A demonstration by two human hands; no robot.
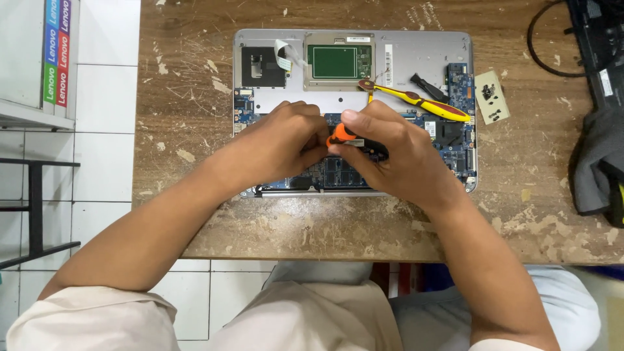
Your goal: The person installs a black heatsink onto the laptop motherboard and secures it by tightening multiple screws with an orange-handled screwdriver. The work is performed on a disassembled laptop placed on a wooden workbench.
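- The laptop (354, 110) lies upside down in the middle of the brown desk (195, 117). Its bottom cover is already off, so the blue boards and the green pad inside can be seen.
- Some small black screws (489, 96) lie on a pale bit of paper to the right of the laptop, so I think some screws are out already.
- The boards are still sitting inside the laptop, so I think there is more to undo.
- The right hand (390, 153) is closed around a screwdriver (342, 135) with an orange and black handle. It is over the middle of the laptop.
- The left hand (286, 140) is curled and touches the front of the screwdriver. I cannot see the tip.
- A yellow and red tool (422, 103) lies across the top right of the laptop, just behind the right hand. A small black tool (428, 87) lies beside it.
- The near edge of the desk is close under the laptop, so there is little room that way.
- There is open room on the left of the desk. A black cable (549, 45) and a grey cloth (595, 169) are on the right.
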